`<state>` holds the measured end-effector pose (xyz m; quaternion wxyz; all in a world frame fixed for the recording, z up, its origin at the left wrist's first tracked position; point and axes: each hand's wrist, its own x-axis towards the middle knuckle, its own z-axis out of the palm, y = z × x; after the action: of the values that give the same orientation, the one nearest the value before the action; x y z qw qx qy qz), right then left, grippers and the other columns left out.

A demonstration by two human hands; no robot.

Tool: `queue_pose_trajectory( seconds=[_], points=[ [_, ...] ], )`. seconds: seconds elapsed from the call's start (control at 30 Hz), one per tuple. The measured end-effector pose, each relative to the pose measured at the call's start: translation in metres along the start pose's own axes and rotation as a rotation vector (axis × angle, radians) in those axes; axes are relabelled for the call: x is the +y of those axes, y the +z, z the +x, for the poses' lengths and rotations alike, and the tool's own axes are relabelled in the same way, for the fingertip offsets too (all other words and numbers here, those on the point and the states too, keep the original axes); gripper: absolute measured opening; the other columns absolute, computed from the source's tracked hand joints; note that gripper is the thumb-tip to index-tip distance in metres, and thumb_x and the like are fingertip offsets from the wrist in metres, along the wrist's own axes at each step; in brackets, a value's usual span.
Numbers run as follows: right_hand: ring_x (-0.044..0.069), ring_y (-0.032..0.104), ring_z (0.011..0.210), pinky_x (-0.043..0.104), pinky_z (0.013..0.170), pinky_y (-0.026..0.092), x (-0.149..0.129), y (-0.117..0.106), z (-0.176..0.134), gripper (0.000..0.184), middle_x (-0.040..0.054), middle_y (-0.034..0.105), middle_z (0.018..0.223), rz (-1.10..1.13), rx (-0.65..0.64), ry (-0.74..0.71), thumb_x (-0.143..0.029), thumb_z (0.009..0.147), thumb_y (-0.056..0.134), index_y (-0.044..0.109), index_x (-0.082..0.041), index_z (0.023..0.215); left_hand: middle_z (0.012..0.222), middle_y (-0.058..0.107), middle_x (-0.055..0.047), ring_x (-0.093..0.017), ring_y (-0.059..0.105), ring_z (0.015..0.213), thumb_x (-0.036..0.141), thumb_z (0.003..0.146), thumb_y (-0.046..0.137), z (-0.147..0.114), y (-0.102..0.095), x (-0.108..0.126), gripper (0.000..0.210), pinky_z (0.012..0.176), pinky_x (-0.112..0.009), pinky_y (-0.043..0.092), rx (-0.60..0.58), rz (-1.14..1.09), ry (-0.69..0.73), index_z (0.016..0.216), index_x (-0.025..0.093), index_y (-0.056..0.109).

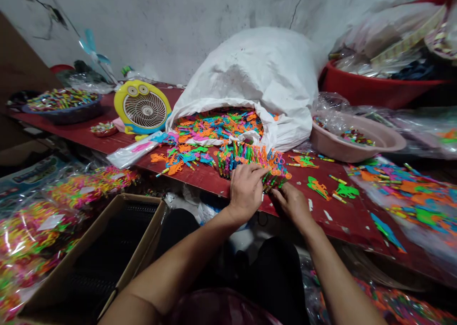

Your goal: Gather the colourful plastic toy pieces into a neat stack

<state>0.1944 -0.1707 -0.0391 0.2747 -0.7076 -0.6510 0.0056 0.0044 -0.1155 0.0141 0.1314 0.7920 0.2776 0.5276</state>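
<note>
A tightly packed row of upright, brightly coloured plastic toys (pixel 250 153) stands at the front edge of the red table. My left hand (pixel 246 189) is closed against the near side of this row, its index finger reaching right across the toys. At the row's right end is my right hand (pixel 293 201), with its thumb by the lower edge and the other fingers mostly hidden. It is closed, but what lies in its grip is unclear. Behind the row, a big white sack (pixel 257 68) lies with its mouth open, showing many loose toys (pixel 217 124).
A yellow fan (pixel 143 107) and a bowl of small pieces (pixel 64 99) stand left. A pink basin (pixel 389 144) and red tub (pixel 374 87) are right. Loose green and orange toys (pixel 317 188) lie beside my right hand. Below left is an open cardboard box (pixel 143 249).
</note>
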Motion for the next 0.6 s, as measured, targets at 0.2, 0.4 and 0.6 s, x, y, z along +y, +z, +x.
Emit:
queue_pose_trajectory(
  seconds=[0.2,0.4,0.6],
  points=[
    [0.025,0.063,0.08,0.033,0.068,0.045,-0.006,0.006,0.003,0.029,0.0152,0.068,0.093,-0.02,-0.002,-0.016,-0.03,0.092,0.039,0.061,-0.014,0.101,0.126,0.062,-0.009,-0.024,0.052,0.117,0.037,0.09,0.061,0.035,0.015,0.003,0.04,0.101,-0.042,0.036,-0.263,0.048,0.199,0.127,0.022,0.06],
    [0.025,0.064,0.087,0.033,0.075,0.047,-0.003,0.007,0.005,0.024,0.0146,0.068,0.095,0.098,-0.034,-0.029,-0.03,0.092,0.042,0.06,-0.016,0.097,0.103,0.072,-0.005,-0.021,0.06,0.101,0.035,0.094,0.054,0.053,0.033,-0.008,0.024,0.103,-0.043,0.033,-0.472,0.108,0.278,0.105,0.022,0.073],
    [0.021,0.059,0.075,0.031,0.069,0.043,0.002,0.008,0.005,0.018,0.0118,0.065,0.087,0.076,-0.089,-0.031,-0.027,0.091,0.042,0.057,-0.017,0.09,0.104,0.071,-0.005,-0.019,0.062,0.099,0.033,0.096,0.051,0.056,0.036,-0.012,0.025,0.101,-0.039,0.035,-0.578,0.159,0.325,0.103,0.021,0.073]
  ],
)
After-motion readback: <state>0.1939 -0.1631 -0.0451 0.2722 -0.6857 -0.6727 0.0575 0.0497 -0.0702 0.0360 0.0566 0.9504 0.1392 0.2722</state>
